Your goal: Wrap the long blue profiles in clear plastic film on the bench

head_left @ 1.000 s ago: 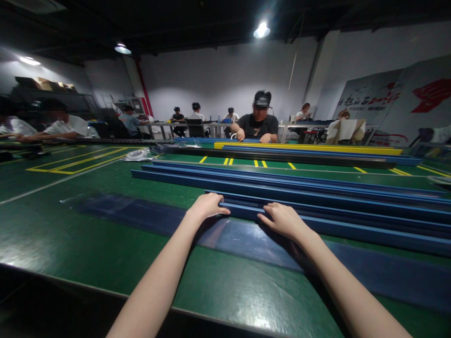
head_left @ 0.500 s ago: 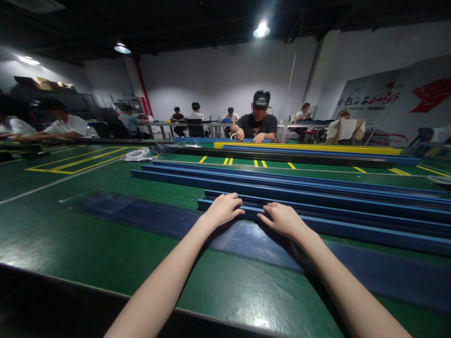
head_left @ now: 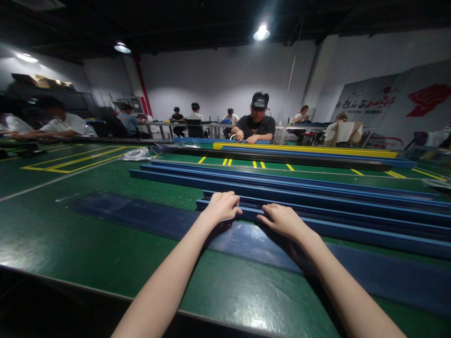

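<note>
Large writing in dark and red characters ran across the banner (head_left: 366,101) at the right, next to 1 red fist emblem (head_left: 430,99); smaller lines under it were too blurred to read. A pale label showed on the headgear (head_left: 260,103) of 1 co-worker (head_left: 255,126) across the table (head_left: 52,234), its letters too small to make out.

The nearest blue channel (head_left: 352,233) was long and straight, with 2 raised walls and a darker trough between them. It lay along the table in front of the person, its left end just beyond the left hand (head_left: 223,205) and its other end past the right edge of view.

The left hand's fingers were bent over its near wall, the thumb forward; the right hand (head_left: 282,219) lay on the same wall with fingers partly spread. How tightly either gripped, I cannot tell.

Also on the table were 1 flat dark-blue strip (head_left: 134,216), 1 yellow rail (head_left: 303,149), 1 black bar (head_left: 282,159) and more blue channels (head_left: 246,180), too closely packed to count. 3 lamps (head_left: 261,33) shone overhead.
</note>
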`<state>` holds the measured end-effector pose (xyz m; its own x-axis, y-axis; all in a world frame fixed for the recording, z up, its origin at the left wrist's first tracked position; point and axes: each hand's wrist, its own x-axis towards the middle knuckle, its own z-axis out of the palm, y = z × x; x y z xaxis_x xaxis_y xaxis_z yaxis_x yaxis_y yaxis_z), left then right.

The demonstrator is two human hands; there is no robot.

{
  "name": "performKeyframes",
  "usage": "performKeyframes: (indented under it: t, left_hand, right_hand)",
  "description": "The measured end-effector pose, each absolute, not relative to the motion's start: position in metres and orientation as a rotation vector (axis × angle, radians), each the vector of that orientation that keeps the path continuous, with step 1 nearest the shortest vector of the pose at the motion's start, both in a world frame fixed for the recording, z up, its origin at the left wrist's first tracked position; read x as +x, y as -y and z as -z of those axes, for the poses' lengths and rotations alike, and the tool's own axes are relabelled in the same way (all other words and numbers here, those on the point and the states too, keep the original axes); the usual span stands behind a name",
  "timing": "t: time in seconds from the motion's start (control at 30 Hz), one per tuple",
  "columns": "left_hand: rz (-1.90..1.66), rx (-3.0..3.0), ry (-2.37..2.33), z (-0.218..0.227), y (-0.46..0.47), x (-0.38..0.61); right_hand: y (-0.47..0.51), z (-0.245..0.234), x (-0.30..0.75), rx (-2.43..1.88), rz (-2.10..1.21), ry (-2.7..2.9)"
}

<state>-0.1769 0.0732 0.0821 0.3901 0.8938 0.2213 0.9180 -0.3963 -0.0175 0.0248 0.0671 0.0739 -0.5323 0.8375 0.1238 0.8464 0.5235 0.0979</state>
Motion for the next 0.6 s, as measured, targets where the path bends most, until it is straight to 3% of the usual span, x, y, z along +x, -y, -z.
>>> performKeyframes:
  t: [0.6]
  left_hand:
    - [0.14,-2.305,1.986,-0.095,-0.075,-0.223]
  right_hand:
    - [-0.071,-0.086,0.054,-1.509,0.16,2.586]
